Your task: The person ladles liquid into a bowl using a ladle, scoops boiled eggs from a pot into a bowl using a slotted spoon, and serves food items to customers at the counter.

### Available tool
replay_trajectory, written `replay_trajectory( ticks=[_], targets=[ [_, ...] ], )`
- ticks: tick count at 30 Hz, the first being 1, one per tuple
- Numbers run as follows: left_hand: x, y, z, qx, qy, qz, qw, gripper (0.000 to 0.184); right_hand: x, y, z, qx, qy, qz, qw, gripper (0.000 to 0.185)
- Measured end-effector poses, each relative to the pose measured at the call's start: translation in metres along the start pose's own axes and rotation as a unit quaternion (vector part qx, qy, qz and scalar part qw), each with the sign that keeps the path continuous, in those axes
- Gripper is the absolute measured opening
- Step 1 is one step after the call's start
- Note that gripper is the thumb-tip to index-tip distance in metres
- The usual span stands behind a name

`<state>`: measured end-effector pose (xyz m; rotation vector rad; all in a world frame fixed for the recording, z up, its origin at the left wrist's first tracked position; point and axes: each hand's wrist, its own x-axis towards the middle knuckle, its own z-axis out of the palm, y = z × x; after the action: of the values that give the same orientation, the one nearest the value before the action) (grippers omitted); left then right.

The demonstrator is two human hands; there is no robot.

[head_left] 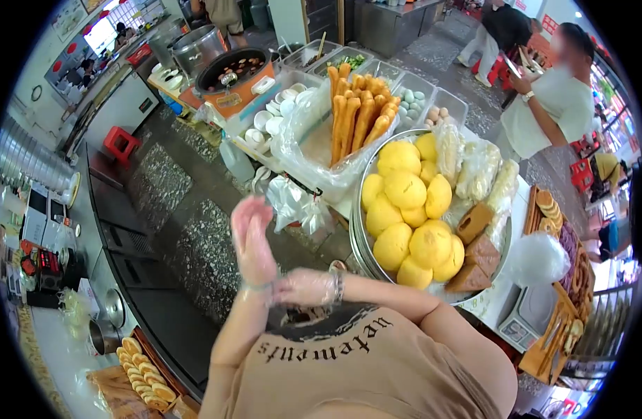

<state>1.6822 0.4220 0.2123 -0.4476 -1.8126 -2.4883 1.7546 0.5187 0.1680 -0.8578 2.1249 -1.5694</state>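
My left hand is raised in front of my body, its fingers stretched upward and somewhat blurred. A clear plastic glove seems to cover it down to the wrist. My right hand is at the left wrist, its fingers closed on the glove's cuff; thin clear plastic also shows on this hand. To the right of both hands, a large round metal tray holds several yellow buns, brown cake pieces and plastic-wrapped food.
Fried dough sticks stand in a plastic-lined bin beyond the tray. White bowls, a dark pot and pale eggs are near it. A scale sits at right, flat breads at lower left. A person in white stands at right.
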Motion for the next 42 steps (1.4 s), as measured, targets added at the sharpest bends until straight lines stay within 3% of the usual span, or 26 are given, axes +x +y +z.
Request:
replay_trajectory(
  ticks=[3,4,5,7,8,10,11,13,18,20,21,22,23,26,27,30,31,34,36,38,42],
  targets=[
    [0.057,-0.016,0.034,0.079,-0.112,-0.034,0.99,0.037,-0.006,-0.009,-0.064,-0.144,0.044,0.042,0.988,0.03],
    [0.078,-0.032,0.038,0.127,-0.172,-0.033,0.976,0.039,-0.012,-0.012,-0.088,-0.154,0.055,0.048,0.985,0.026],
    [0.09,-0.044,0.043,0.128,-0.171,-0.035,0.976,0.039,-0.021,-0.009,-0.107,-0.134,0.091,0.073,0.984,0.025],
    [0.119,-0.069,0.057,0.255,-0.326,-0.078,0.907,0.051,-0.038,-0.021,-0.15,-0.152,0.143,0.134,0.969,0.022],
    [0.134,-0.086,0.061,0.253,-0.33,-0.077,0.906,0.051,-0.041,-0.011,-0.169,-0.152,0.147,0.137,0.968,0.022],
    [0.156,-0.126,0.064,0.312,-0.408,-0.062,0.856,0.062,-0.045,0.013,-0.197,-0.163,0.273,0.119,0.941,0.036],
    [0.175,-0.153,0.063,0.371,-0.414,-0.052,0.83,0.069,-0.048,0.019,-0.211,-0.16,0.273,0.127,0.94,0.036],
    [0.214,-0.193,0.078,0.391,-0.351,-0.006,0.851,0.073,-0.052,0.03,-0.234,-0.196,0.305,0.27,0.892,0.049],
    [0.279,-0.208,0.16,0.291,-0.251,-0.012,0.923,0.072,-0.045,0.055,-0.245,-0.173,0.421,0.301,0.838,0.064],
    [0.288,-0.248,0.169,0.27,-0.258,-0.039,0.927,0.067,-0.028,0.059,-0.256,-0.17,0.477,0.327,0.798,0.07],
    [0.289,-0.261,0.169,0.278,-0.279,-0.063,0.917,0.063,-0.018,0.061,-0.259,-0.087,0.489,0.381,0.78,0.08],
    [0.29,-0.248,0.161,0.346,-0.359,-0.008,0.867,0.052,0.003,0.064,-0.277,-0.011,0.508,0.425,0.749,0.089],
    [0.288,-0.241,0.148,0.3,-0.394,0.046,0.867,0.043,0.009,0.101,-0.271,-0.073,0.583,0.385,0.712,0.092],
    [0.294,-0.212,0.115,0.267,-0.467,0.063,0.84,0.044,0.053,0.117,-0.273,-0.056,0.589,0.331,0.735,0.069],
    [0.298,-0.198,0.104,0.265,-0.485,0.067,0.831,0.045,0.058,0.171,-0.254,-0.182,0.623,0.271,0.71,0.061],
    [0.33,-0.173,0.084,0.267,-0.535,0.074,0.798,0.049,0.097,0.187,-0.249,-0.136,0.64,0.339,0.676,0.056],
    [0.346,-0.17,0.084,0.21,-0.552,0.039,0.806,0.049,0.105,0.177,-0.261,-0.185,0.641,0.274,0.693,0.054],
    [0.408,-0.196,0.095,0.122,-0.536,-0.098,0.829,0.048,0.128,0.16,-0.305,-0.118,0.731,0.273,0.614,0.054],
    [0.445,-0.197,0.118,0.159,-0.477,-0.047,0.863,0.047,0.138,0.171,-0.331,-0.14,0.712,0.306,0.616,0.057],
    [0.463,-0.233,0.145,0.185,-0.444,0.122,0.868,0.051,0.139,0.197,-0.348,-0.055,0.599,0.481,0.638,0.061],
    [0.47,-0.291,0.187,0.222,-0.44,0.232,0.839,0.053,0.145,0.215,-0.351,0.025,0.603,0.512,0.612,0.07]
  ],
)
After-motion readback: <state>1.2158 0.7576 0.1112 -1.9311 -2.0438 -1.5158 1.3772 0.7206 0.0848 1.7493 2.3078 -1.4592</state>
